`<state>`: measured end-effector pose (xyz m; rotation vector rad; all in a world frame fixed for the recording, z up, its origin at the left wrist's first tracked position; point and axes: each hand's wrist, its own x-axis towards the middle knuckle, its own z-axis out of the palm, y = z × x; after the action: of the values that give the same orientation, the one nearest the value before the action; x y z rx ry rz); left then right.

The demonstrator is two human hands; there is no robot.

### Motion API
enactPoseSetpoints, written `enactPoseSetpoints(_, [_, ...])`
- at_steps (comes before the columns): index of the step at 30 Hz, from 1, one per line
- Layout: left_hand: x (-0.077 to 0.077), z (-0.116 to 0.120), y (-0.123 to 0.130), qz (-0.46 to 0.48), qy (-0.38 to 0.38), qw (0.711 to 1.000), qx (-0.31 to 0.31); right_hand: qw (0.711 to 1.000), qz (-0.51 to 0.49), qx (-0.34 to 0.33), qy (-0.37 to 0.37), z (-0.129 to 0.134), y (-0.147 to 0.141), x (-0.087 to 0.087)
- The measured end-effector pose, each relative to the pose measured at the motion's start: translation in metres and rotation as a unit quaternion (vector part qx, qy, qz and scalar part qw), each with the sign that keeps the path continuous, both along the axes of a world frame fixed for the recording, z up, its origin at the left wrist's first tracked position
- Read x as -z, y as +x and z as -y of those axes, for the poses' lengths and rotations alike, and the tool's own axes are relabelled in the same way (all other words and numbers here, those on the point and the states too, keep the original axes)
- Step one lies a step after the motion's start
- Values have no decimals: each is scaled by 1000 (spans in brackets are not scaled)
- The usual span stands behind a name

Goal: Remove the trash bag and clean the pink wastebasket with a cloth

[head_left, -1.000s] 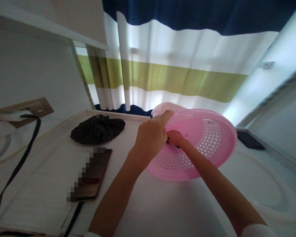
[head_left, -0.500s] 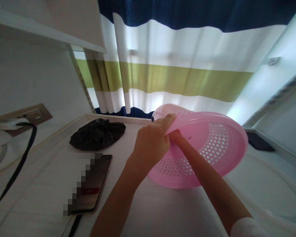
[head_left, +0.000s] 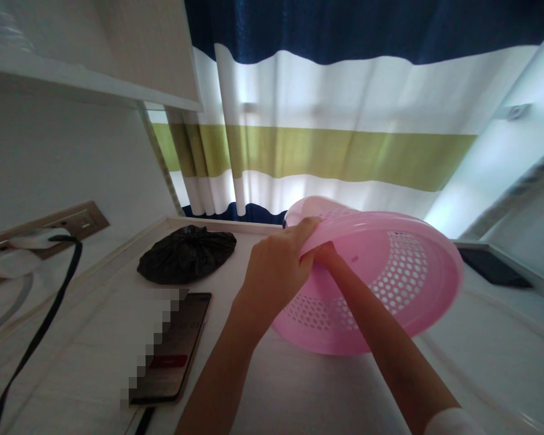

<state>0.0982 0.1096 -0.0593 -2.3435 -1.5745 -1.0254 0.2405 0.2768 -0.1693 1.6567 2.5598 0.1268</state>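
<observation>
A round pink plastic basket (head_left: pixel 367 260) with rows of holes in its wall is tilted above the white table, its opening turned toward me. My left hand (head_left: pixel 276 260) is closed on the left part of its rim, thumb and fingers on either side. Into the opening reaches my right hand (head_left: pixel 325 252), close beside the left one. The rim and my left hand cover its fingers, so what they touch cannot be made out.
On the white table (head_left: pixel 272 399) lie a bunched black plastic bag (head_left: pixel 185 254) and a partly pixelated phone (head_left: pixel 176 356). A socket with plugs (head_left: pixel 38 238) and a black cable is at left. A dark flat object (head_left: pixel 494 266) lies at right; a striped curtain (head_left: pixel 326 151) hangs behind.
The whole view has shifted slightly, and everything sits a little lower and farther right in it. Both hands stay at the basket, which keeps nearly the same tilt.
</observation>
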Motion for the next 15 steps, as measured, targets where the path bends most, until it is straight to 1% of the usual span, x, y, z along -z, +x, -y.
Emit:
enactPoseSetpoints(3, [1,-1,1,-10,4,1000,-24,1000,11,27,11,-4,1,4])
enactPoseSetpoints(6, [3,-2,4,-16,10,999,-50,999,17,37,17,-8,2,10])
enactPoseSetpoints(9, [4,-3,7,-9,11,998,-59,999,19,43,27,-12,1,18])
enactPoseSetpoints(11, [4,-3,8,9,16,999,-43,998,19,47,36,-15,0,22])
enactPoseSetpoints(15, [4,-2,10,49,36,998,26,998,21,40,43,-14,0,26])
